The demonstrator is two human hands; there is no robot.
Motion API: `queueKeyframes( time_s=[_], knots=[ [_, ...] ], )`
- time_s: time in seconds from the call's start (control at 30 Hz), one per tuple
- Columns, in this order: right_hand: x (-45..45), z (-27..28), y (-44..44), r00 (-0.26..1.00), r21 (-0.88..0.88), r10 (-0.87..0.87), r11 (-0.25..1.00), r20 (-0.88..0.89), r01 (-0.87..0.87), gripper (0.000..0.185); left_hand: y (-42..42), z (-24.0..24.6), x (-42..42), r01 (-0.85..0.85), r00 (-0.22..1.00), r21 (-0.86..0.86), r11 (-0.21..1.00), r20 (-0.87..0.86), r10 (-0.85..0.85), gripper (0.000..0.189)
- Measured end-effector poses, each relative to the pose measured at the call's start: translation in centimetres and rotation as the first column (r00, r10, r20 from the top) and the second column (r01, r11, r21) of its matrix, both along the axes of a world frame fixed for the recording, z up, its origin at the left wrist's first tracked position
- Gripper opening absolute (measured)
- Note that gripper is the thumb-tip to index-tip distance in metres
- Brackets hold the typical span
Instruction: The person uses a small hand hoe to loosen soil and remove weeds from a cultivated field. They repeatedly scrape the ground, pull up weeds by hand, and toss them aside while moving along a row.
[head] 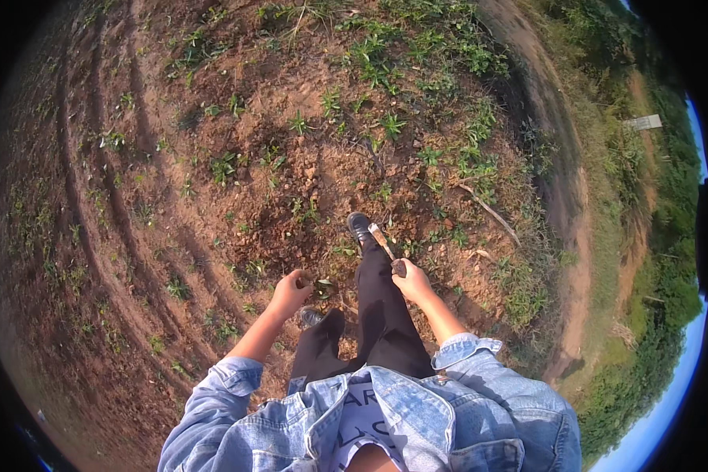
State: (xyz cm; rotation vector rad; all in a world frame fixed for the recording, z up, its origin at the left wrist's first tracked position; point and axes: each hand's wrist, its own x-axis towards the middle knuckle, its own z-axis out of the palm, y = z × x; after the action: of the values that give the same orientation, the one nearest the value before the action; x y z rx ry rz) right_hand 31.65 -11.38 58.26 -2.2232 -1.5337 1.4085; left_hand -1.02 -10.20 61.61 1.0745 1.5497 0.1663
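Observation:
My right hand grips the dark handle of a narrow-bladed hand trowel. Its soil-stained metal blade points away from me, over my forward shoe. On the other side, my left hand hovers above the ground with its fingers loosely curled. No object shows in it, though the inside of the curl is shaded. Small green weeds grow in the loose, clumpy reddish soil just ahead of my feet. My other shoe is partly covered by my dark trouser leg.
Ploughed furrows run along the left. A dry stick lies ahead to the right, near denser green weeds. Farther right are a dirt track, a pale board-like object and thick bushes.

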Motion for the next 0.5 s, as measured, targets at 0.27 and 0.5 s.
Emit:
queueKeyframes(
  time_s=[0.27, 0.5],
  knots=[
    [4.0, 3.2, -4.1, 0.98, 0.043, 0.061, 0.997, 0.191, -0.071, 0.036, -18.0, 3.7, -22.7, -0.744, 0.667, 0.151, 0.651, 0.111, 0.736, 0.042],
    [-4.4, 10.1, -2.1, 0.981, 0.103, 0.194, 0.975, 0.032, -0.196, 0.037, -20.4, 5.5, -17.3, -0.827, 0.557, 0.071, 0.557, 0.229, 0.798, 0.041]
  ],
)
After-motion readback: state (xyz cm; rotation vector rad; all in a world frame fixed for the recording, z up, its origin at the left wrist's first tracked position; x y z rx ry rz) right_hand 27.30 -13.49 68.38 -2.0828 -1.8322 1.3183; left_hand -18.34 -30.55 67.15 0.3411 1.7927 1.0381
